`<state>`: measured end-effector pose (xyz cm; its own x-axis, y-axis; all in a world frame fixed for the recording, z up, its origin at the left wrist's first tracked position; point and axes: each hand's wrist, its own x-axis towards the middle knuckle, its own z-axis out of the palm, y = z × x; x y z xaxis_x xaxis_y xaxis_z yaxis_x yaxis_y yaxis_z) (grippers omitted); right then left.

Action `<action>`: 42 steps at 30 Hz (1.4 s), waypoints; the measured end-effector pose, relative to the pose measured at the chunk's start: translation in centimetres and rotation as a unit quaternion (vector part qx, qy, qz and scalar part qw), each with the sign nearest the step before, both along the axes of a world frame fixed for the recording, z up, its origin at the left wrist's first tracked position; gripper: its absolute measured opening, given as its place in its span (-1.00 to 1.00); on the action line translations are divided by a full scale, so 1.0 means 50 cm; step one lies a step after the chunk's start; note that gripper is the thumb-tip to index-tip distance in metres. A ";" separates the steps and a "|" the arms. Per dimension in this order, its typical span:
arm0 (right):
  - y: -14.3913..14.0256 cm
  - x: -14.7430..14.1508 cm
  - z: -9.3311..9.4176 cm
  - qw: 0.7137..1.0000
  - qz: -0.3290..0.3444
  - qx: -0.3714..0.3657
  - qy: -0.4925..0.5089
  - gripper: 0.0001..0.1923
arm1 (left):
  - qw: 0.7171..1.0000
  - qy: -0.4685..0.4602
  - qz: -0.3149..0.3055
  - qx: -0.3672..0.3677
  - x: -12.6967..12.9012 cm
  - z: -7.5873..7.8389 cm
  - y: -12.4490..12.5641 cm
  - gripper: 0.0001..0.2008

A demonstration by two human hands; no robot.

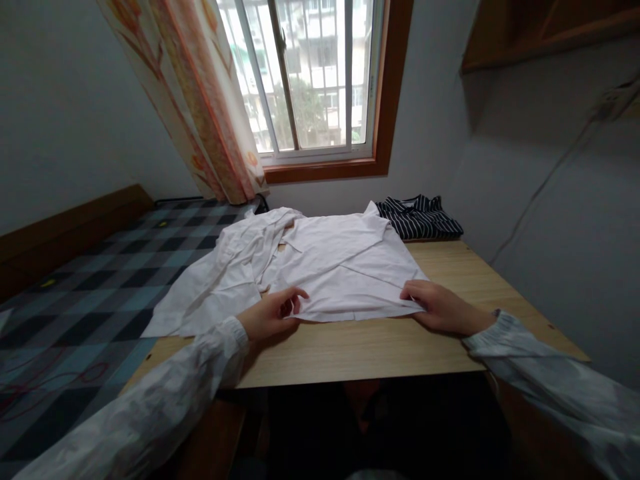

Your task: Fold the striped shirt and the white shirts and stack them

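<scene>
- Cloth first: a white cotton shirt (340, 267), partly folded, lies spread over the left and middle of a light wooden table (450, 347), its near hem parallel to the table's near edge and its left part spilling over the table's left edge toward the bed.
- Handling, as a judgement: the shirt looks light, thin and limp, so it will sag and crease when lifted, is not fragile, and should slide easily on the smooth wood; the two near corners of the folded panel look like the best places to take hold.
- The left hand (273, 313) is at the near left corner of that panel, with its fingers (295, 293) curled closed on the hem and the cloth edge pinched under the thumb.
- The right hand (440, 307) is at the near right corner, lying low on the table; its fingers (415, 290) press on the hem, though I cannot tell whether they pinch it or only hold it flat.
- Both wrists wear pale crinkled sleeves.
- At the table's far right corner sits a folded dark garment with thin white stripes (420, 217), touching the shirt's far edge.
- Beyond the left edge is a bed with a blue-grey checked cover (100, 280).
- Behind are a wood-framed window (320, 80) and a floral orange curtain (200, 100).
</scene>
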<state>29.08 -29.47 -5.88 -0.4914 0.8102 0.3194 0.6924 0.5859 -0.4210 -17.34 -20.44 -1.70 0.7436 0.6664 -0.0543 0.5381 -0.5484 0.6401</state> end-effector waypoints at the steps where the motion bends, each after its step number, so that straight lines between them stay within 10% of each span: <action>1: -0.004 0.003 0.002 1.000 0.012 0.017 -0.003 -0.76 | 1.000 0.004 -0.013 0.005 -0.002 0.003 0.000 -0.56; 12: -0.017 0.027 -0.005 0.983 0.079 0.107 -0.129 -0.89 | 0.960 0.073 -0.131 0.238 -0.018 0.004 -0.001 -0.84; 22: 0.005 0.046 0.027 0.994 0.031 0.083 -0.070 -0.72 | 0.984 0.042 -0.028 0.169 -0.043 0.060 0.028 -0.69; 28: 0.133 0.000 -0.011 0.993 -0.059 0.076 -0.074 -0.39 | 0.945 0.069 0.058 0.315 0.036 -0.017 0.103 -0.45; 35: 0.143 0.008 -0.085 0.985 -0.108 -0.004 -0.135 -0.26 | 0.949 0.157 0.055 0.268 0.018 -0.110 0.103 -0.27; 42: 0.105 0.036 -0.064 0.992 -0.078 0.003 -0.101 -0.31 | 0.969 0.108 0.060 0.216 -0.003 -0.033 0.083 -0.44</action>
<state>30.89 -24.24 -9.09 -0.4139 0.8801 0.2325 0.8450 0.4664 -0.2615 -17.47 -16.29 -3.37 0.6618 0.7426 0.1029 0.7102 -0.6650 0.2310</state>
